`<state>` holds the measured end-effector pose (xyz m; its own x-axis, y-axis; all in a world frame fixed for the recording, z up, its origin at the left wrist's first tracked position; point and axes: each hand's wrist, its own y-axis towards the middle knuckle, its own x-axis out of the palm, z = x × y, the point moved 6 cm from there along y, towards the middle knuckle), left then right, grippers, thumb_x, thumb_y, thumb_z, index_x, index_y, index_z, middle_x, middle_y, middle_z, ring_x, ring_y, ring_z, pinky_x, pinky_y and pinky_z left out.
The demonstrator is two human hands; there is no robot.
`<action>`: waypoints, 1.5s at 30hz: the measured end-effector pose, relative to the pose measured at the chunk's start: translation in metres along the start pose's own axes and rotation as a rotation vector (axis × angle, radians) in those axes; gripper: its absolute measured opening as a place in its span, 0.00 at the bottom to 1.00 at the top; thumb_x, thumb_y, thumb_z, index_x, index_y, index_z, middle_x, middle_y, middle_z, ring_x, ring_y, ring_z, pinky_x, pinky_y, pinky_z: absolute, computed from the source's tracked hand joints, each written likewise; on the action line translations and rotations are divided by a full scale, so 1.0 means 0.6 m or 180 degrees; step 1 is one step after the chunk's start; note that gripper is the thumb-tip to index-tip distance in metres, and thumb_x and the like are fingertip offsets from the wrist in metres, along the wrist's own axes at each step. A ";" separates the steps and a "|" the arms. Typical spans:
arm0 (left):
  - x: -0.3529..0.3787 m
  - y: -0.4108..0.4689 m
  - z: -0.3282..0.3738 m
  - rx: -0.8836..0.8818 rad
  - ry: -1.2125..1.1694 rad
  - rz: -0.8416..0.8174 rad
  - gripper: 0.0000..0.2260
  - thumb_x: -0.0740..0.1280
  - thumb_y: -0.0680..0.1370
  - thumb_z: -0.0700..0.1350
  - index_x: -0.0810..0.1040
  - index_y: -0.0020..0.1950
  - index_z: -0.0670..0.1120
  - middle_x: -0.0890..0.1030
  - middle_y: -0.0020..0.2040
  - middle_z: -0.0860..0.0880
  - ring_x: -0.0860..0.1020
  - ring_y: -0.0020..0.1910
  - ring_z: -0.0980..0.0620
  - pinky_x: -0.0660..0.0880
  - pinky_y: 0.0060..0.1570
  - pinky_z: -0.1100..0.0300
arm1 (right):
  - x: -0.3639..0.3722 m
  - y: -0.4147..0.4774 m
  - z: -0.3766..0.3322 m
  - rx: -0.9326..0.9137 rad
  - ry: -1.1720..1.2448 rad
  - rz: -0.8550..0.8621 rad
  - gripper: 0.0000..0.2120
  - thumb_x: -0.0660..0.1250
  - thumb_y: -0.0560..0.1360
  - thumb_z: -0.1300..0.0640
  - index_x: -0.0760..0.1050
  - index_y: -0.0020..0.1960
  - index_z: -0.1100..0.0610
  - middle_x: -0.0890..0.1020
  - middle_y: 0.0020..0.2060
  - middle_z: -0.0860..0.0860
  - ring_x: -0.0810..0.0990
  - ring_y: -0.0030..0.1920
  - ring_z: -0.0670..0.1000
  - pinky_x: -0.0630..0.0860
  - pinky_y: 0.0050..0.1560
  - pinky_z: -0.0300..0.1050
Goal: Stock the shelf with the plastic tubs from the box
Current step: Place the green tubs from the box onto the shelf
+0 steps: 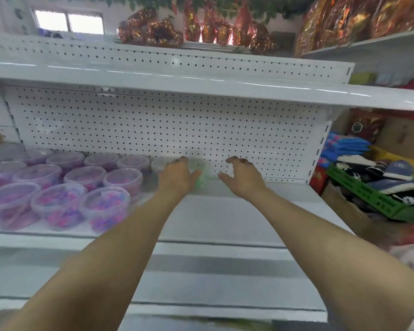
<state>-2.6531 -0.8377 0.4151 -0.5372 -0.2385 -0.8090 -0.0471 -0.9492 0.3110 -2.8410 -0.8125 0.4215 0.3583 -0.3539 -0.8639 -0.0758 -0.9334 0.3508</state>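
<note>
Forearms (110,259) span white shelf (213,218) backed by pegboard (153,130).

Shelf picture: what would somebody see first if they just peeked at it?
Two bare arms reach to the back of the white shelf, the left hand and right hand either side of a blurry green-filled tub. To its left stand rows of clear tubs full of pink and purple bits. Up top sit shiny red-and-gold packets.
</note>
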 end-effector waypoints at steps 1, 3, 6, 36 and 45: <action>-0.004 -0.031 0.023 -0.0023 -0.0040 0.0022 0.25 0.63 0.77 0.59 0.70 0.67 0.44 0.79 0.57 0.41 0.74 0.63 0.41 0.73 0.58 0.46 | -0.023 -0.028 0.007 -0.0025 0.0057 0.0016 0.26 0.64 0.78 0.42 0.67 0.72 0.53 0.74 0.66 0.57 0.72 0.65 0.58 0.73 0.60 0.51; -0.008 -0.095 0.074 -0.0058 -0.0047 0.0059 0.26 0.62 0.78 0.59 0.68 0.70 0.43 0.77 0.62 0.40 0.72 0.65 0.40 0.71 0.61 0.48 | -0.068 -0.088 0.027 -0.0095 0.0095 0.0036 0.26 0.63 0.79 0.41 0.66 0.72 0.53 0.74 0.67 0.56 0.71 0.66 0.58 0.72 0.61 0.51; -0.006 -0.189 0.144 0.0005 0.0004 0.0147 0.27 0.61 0.79 0.59 0.68 0.70 0.42 0.77 0.64 0.41 0.73 0.64 0.41 0.70 0.59 0.50 | -0.130 -0.176 0.067 -0.0174 0.0087 0.0034 0.28 0.62 0.79 0.40 0.65 0.73 0.53 0.73 0.68 0.56 0.71 0.67 0.58 0.73 0.62 0.53; 0.437 -0.625 0.122 -0.0720 -0.0195 -0.1525 0.26 0.63 0.78 0.58 0.70 0.67 0.42 0.77 0.61 0.40 0.74 0.61 0.41 0.72 0.58 0.51 | 0.096 -0.621 0.434 0.0881 0.0145 -0.1604 0.26 0.63 0.78 0.42 0.67 0.71 0.55 0.74 0.66 0.55 0.73 0.66 0.59 0.71 0.57 0.49; 0.595 -0.775 -0.070 -0.1660 -0.0253 -0.2516 0.26 0.65 0.76 0.60 0.73 0.67 0.44 0.79 0.62 0.43 0.77 0.60 0.40 0.72 0.56 0.54 | 0.329 -0.798 0.508 0.1761 0.0398 -0.2641 0.26 0.62 0.79 0.43 0.68 0.70 0.58 0.78 0.61 0.55 0.77 0.60 0.58 0.70 0.49 0.47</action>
<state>-2.7879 -0.4899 -0.0395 -0.5675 0.5085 -0.6476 -0.0499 -0.8063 -0.5895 -3.0173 -0.4541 -0.0272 0.5869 0.4002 -0.7038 -0.1683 -0.7900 -0.5896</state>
